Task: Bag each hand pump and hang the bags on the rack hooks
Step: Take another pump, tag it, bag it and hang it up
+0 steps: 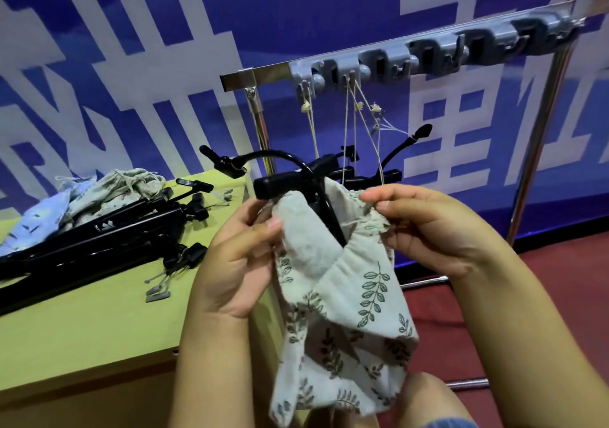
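Both hands hold a leaf-print cloth bag [346,299] in the air past the tabletop's [82,328] right edge. The left hand [237,259] pinches the left side of the bag's mouth and the right hand [425,226] pinches the right side. A black hand pump [280,185] sticks out of the opening, its handle and hose above the cloth. More pumps [108,236] and bags [99,190] lie near the tabletop's far edge. Behind, strings hang from the rack hooks [349,75].

I see both hands pinching a leaf-print bag [349,299] mid-frame: left hand [230,262], right hand [425,226]. A black pump [280,185] pokes from its mouth.
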